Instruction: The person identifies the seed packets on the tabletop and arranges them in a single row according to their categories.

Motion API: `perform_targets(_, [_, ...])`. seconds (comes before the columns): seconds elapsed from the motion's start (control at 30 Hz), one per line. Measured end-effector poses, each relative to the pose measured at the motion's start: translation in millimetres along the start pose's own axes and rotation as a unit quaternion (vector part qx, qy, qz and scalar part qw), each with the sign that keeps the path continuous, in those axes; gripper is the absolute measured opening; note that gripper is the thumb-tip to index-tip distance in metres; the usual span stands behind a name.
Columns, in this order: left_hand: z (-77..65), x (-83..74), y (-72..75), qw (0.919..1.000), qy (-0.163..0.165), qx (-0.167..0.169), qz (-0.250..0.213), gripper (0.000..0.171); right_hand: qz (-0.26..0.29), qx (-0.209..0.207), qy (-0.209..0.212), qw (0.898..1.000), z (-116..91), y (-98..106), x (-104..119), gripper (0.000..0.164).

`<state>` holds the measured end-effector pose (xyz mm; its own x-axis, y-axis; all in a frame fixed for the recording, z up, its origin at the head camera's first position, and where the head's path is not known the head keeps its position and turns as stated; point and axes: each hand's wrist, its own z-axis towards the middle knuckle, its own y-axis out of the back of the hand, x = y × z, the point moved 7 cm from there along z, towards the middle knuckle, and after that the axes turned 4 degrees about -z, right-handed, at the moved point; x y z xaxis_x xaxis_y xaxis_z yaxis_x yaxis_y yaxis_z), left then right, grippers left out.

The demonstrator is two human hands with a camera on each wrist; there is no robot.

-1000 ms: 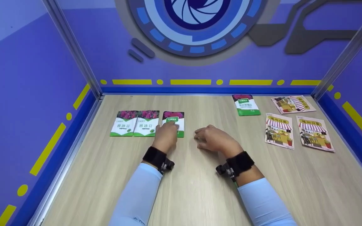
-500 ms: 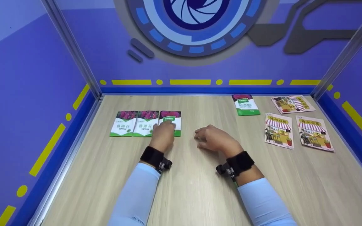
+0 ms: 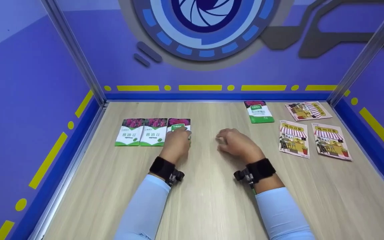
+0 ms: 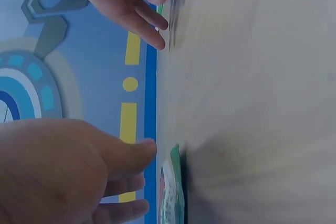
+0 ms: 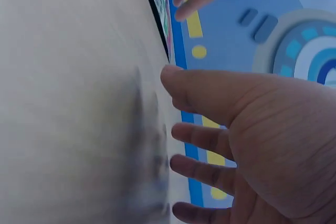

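Three green-and-white flower seed packets lie side by side at the left of the table: a left one (image 3: pixel 129 132), a middle one (image 3: pixel 153 132) and a right one (image 3: pixel 178 122) with a magenta bloom. My left hand (image 3: pixel 177 142) is over the lower part of that right packet and hides much of it. In the left wrist view the thumb and fingers (image 4: pixel 125 156) are apart, a little above the packet (image 4: pixel 171 192). My right hand (image 3: pixel 238 143) hovers just over the bare wood with loosely bent fingers (image 5: pixel 202 174) and holds nothing.
Another green-and-white seed packet (image 3: pixel 259 112) lies at the back right. Beside it are three pink packets with a striped-awning shop picture: a turned one (image 3: pixel 308 111), a front one (image 3: pixel 293 139) and a far-right one (image 3: pixel 332 141). Blue panels (image 3: pixel 198 75) wall the table (image 3: pixel 208 200).
My left hand slid the right-hand seed packet leftward against the middle one, then lifted slightly and shifted right. My right hand moved a little to the right. The other packets stayed put.
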<state>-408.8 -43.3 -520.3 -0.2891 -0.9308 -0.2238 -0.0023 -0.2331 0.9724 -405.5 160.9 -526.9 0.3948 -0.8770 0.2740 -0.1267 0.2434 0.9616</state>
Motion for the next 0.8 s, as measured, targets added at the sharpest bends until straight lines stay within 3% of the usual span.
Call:
perform_targets(0.17, [-1.8,-20.1,-3.9,0.9993,-0.032,0.007,-0.019,0.036,-0.019,-0.023,-0.050,0.998,-2,3,-42,0.050])
perform_targets(0.33, [-5.3,-41.4,-6.4,0.9975,-0.067,0.009,-0.023,0.038,-0.005,-0.015,-0.095,0.995,-7,4,-71,0.051])
perform_targets(0.5, [-9.0,-55.3,-6.9,0.9964,-0.083,0.008,-0.012,0.038,0.018,-0.001,-0.110,0.994,-7,3,-78,0.051])
perform_targets(0.8, [-13.3,-59.1,-12.8,0.9955,-0.094,0.013,-0.002,0.034,0.041,0.010,-0.123,0.992,-9,1,-78,0.049])
